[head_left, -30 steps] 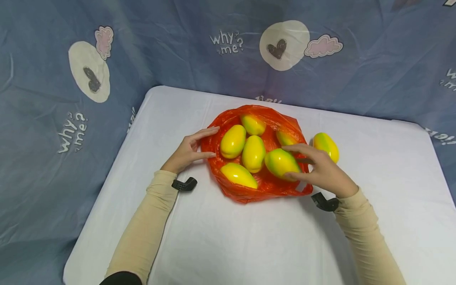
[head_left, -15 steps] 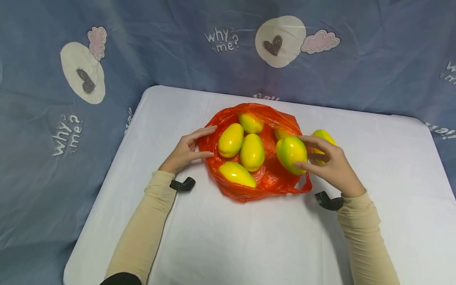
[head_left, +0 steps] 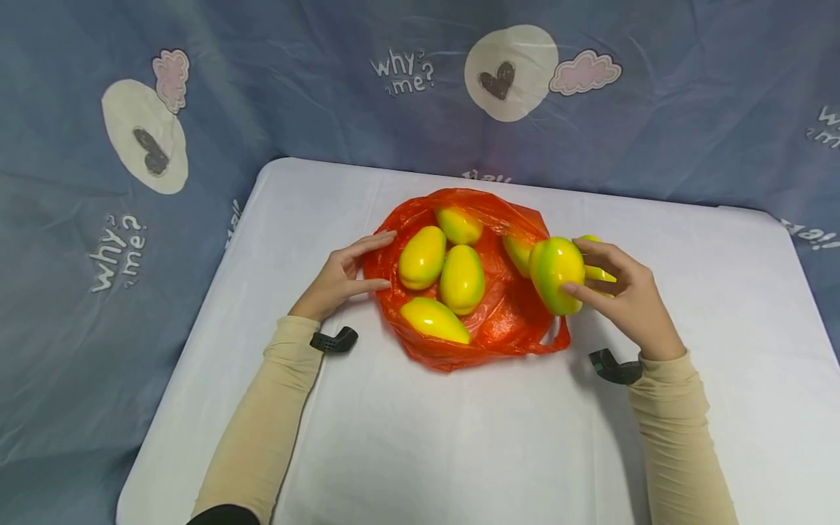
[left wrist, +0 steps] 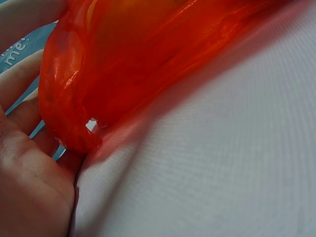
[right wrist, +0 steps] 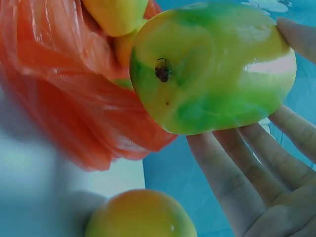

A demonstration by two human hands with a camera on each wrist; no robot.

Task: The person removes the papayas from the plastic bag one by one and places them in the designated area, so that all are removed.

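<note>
A red plastic bag lies open on the table, with several yellow-green mangoes inside. My left hand rests against its left side, thumb and fingers spread apart; in the left wrist view relaxed fingers pass behind the plastic. Between the thumb and fingers of my right hand is a mango, held above the bag's right rim. The right wrist view shows its stem end. Another mango lies outside the bag, mostly covered by my right hand in the head view.
The bag stands on a white-covered table. A blue printed cloth hangs behind the table and along its left side. Each wrist carries a small black camera.
My right hand has lifted a mango from the bag's right part and moved it rightward to the rim. The left hand has stayed at the bag's left side.
</note>
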